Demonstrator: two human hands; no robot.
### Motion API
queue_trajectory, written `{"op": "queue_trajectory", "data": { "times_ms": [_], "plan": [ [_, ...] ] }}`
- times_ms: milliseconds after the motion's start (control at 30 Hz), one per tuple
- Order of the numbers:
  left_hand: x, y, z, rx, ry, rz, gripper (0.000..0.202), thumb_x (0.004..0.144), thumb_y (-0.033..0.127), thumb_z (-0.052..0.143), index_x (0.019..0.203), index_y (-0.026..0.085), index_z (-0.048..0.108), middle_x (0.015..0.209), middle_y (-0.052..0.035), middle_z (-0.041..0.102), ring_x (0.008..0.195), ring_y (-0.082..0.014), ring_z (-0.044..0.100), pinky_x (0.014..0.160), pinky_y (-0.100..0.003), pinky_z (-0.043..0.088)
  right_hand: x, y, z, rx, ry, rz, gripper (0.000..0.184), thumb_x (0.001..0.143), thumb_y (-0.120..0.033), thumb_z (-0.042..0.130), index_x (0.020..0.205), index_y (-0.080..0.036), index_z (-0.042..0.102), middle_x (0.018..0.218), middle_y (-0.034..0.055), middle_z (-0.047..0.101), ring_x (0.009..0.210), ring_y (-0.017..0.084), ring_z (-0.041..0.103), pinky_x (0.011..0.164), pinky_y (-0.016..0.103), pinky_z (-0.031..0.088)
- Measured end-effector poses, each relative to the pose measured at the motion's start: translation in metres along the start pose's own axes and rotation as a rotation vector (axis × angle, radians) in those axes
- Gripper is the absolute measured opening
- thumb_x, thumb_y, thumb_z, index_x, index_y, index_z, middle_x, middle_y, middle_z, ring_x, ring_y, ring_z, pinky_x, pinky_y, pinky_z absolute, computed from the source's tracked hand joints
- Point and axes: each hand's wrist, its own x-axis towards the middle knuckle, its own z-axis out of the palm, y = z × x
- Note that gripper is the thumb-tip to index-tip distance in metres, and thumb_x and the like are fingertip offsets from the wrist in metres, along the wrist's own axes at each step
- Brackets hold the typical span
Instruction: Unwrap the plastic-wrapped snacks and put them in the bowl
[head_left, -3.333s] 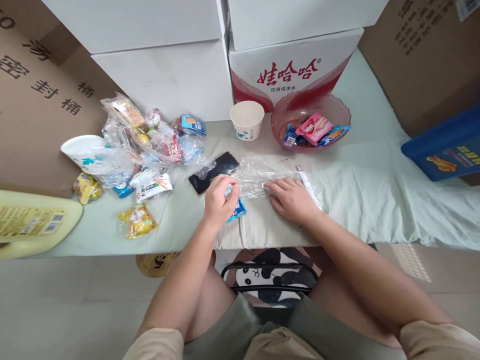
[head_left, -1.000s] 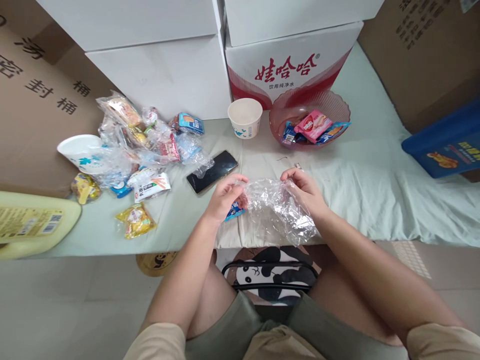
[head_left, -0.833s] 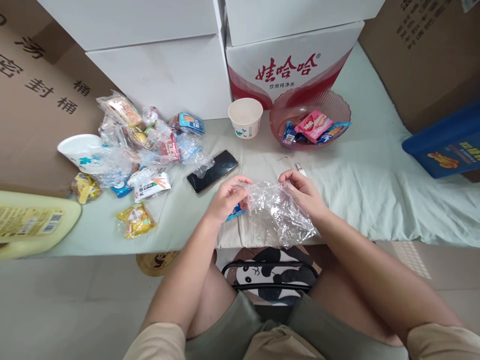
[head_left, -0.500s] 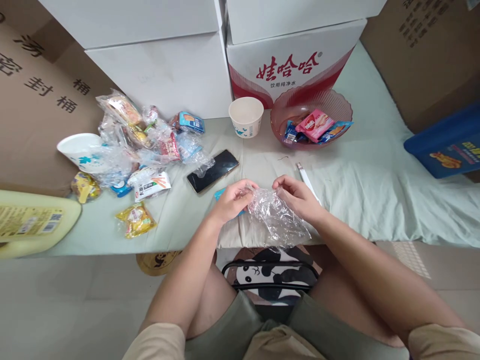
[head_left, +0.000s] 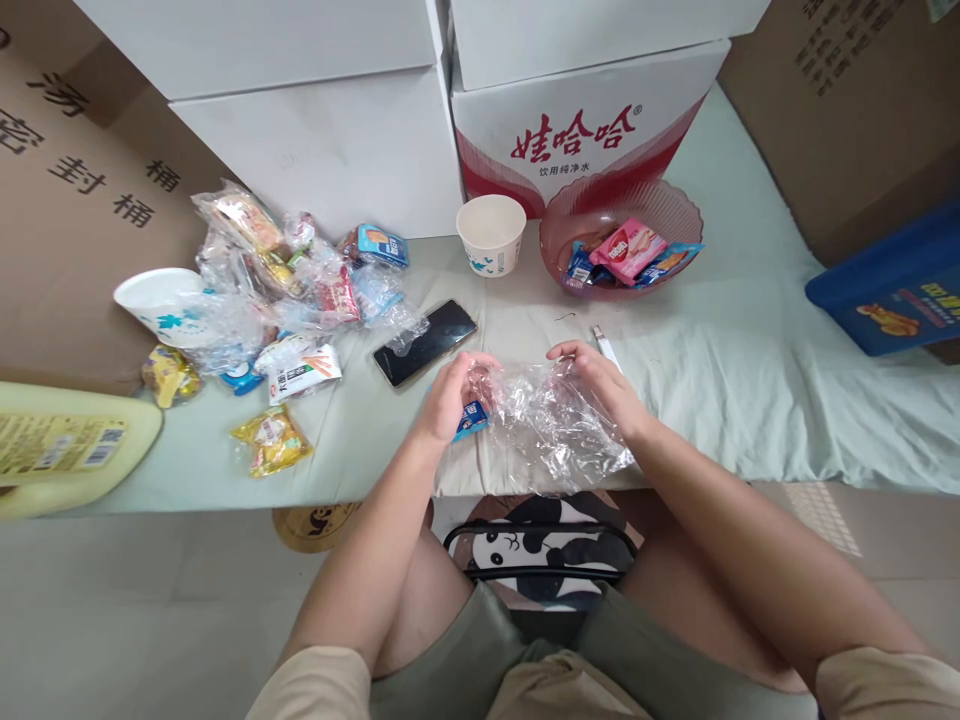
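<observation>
Between my two hands a crumpled clear plastic bag [head_left: 555, 430] is spread wide, hanging near the front edge of the cloth. My left hand [head_left: 450, 398] has hold of its left side, fingers curved at the plastic. The opposite side is in my right hand [head_left: 600, 388], whose fingers are partly behind the film. Beneath my left hand lies a blue snack packet [head_left: 471, 420], partly covered. A slim white stick-like object [head_left: 606, 345] with a metal-coloured tip lies just beyond my right hand. A black phone [head_left: 427, 342] rests beyond my left hand, with some clear wrapping over it.
Wrapped snacks [head_left: 300, 290] are heaped at left beside a tipped paper tub [head_left: 161, 300]. An upright paper tub [head_left: 491, 235] and a pink bowl [head_left: 551, 230] holding several packets stand before white boxes [head_left: 322, 150]. A yellow jug [head_left: 75, 440] is far left, a blue container [head_left: 892, 290] far right.
My hands have moved apart, and the plastic bag between them has opened wider. More of the blue packet shows under my left hand.
</observation>
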Motion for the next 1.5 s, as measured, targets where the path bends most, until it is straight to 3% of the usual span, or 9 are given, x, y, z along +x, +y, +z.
{"op": "queue_trajectory", "data": {
  "times_ms": [133, 233, 367, 533, 667, 767, 967, 1133, 1500],
  "plan": [
    [0.001, -0.001, -0.002, -0.022, -0.008, -0.013, 0.068, 0.079, 0.084, 0.044, 0.084, 0.018, 0.063, 0.062, -0.0013, 0.061, 0.052, -0.0141, 0.057, 0.052, -0.028, 0.045, 0.003, 0.006, 0.002, 0.012, -0.085, 0.027, 0.052, 0.078, -0.037, 0.073, 0.120, -0.024, 0.045, 0.077, -0.0053, 0.053, 0.062, 0.012, 0.054, 0.058, 0.027, 0.043],
    [0.002, -0.002, -0.004, 0.033, 0.023, 0.031, 0.056, 0.078, 0.070, 0.062, 0.104, 0.021, 0.059, 0.065, 0.0024, 0.060, 0.053, -0.0135, 0.056, 0.053, -0.027, 0.043, 0.005, 0.009, 0.001, -0.024, -0.057, -0.019, 0.049, 0.080, -0.034, 0.071, 0.120, -0.024, 0.046, 0.076, -0.0054, 0.051, 0.062, 0.011, 0.051, 0.058, 0.027, 0.042],
    [0.001, -0.002, -0.005, 0.107, -0.001, 0.054, 0.064, 0.074, 0.063, 0.071, 0.119, 0.022, 0.052, 0.078, 0.0001, 0.066, 0.066, -0.0160, 0.063, 0.063, -0.028, 0.047, 0.004, 0.006, 0.001, -0.003, 0.018, -0.079, 0.049, 0.081, -0.034, 0.072, 0.122, -0.025, 0.047, 0.081, -0.0038, 0.051, 0.064, 0.011, 0.049, 0.059, 0.027, 0.043],
    [0.000, 0.000, -0.002, 0.149, 0.062, 0.203, 0.061, 0.069, 0.051, 0.080, 0.115, 0.022, 0.053, 0.081, -0.0001, 0.066, 0.071, -0.0153, 0.064, 0.067, -0.027, 0.050, 0.005, 0.007, 0.003, 0.130, -0.063, -0.032, 0.086, 0.071, -0.035, 0.082, 0.142, -0.031, 0.033, 0.094, -0.0022, 0.053, 0.070, 0.011, 0.052, 0.063, 0.028, 0.048],
    [0.000, -0.001, -0.002, 0.068, 0.083, 0.215, 0.060, 0.068, 0.043, 0.083, 0.116, 0.022, 0.053, 0.078, 0.0014, 0.066, 0.071, -0.0144, 0.066, 0.071, -0.027, 0.052, 0.009, 0.011, 0.001, 0.059, -0.106, 0.057, 0.048, 0.071, -0.037, 0.081, 0.107, -0.021, 0.054, 0.082, -0.0028, 0.054, 0.069, 0.011, 0.053, 0.063, 0.027, 0.045],
    [0.000, -0.001, -0.003, 0.020, 0.034, 0.147, 0.063, 0.065, 0.043, 0.085, 0.117, 0.022, 0.056, 0.081, 0.0006, 0.067, 0.075, -0.0156, 0.067, 0.074, -0.029, 0.053, 0.007, 0.007, 0.000, -0.014, -0.089, 0.021, 0.031, 0.077, -0.041, 0.075, 0.083, -0.020, 0.052, 0.073, -0.0031, 0.052, 0.064, 0.010, 0.047, 0.058, 0.026, 0.039],
    [-0.002, -0.001, -0.003, 0.172, -0.112, 0.051, 0.035, 0.070, 0.044, 0.082, 0.086, 0.016, 0.068, 0.081, -0.0036, 0.069, 0.075, -0.0157, 0.065, 0.073, -0.029, 0.051, 0.002, -0.002, 0.005, 0.055, -0.042, -0.036, 0.038, 0.077, -0.043, 0.076, 0.100, -0.025, 0.053, 0.083, -0.0011, 0.060, 0.071, 0.014, 0.055, 0.063, 0.028, 0.047],
    [-0.002, -0.002, -0.002, 0.151, -0.069, 0.063, 0.037, 0.071, 0.044, 0.081, 0.093, 0.016, 0.071, 0.092, -0.0073, 0.076, 0.085, -0.0204, 0.070, 0.079, -0.032, 0.054, 0.003, 0.001, 0.004, -0.058, -0.142, -0.004, 0.032, 0.081, -0.049, 0.071, 0.092, -0.020, 0.062, 0.089, 0.0058, 0.070, 0.081, 0.019, 0.064, 0.075, 0.034, 0.053],
    [0.002, -0.005, 0.001, 0.065, 0.059, 0.073, 0.039, 0.074, 0.046, 0.078, 0.096, 0.018, 0.062, 0.077, -0.0015, 0.072, 0.071, -0.0181, 0.071, 0.069, -0.031, 0.057, 0.003, 0.005, 0.002, -0.169, -0.114, -0.008, 0.036, 0.086, -0.054, 0.064, 0.085, -0.019, 0.060, 0.074, 0.0046, 0.072, 0.063, 0.015, 0.060, 0.059, 0.029, 0.047]
  ]
}}
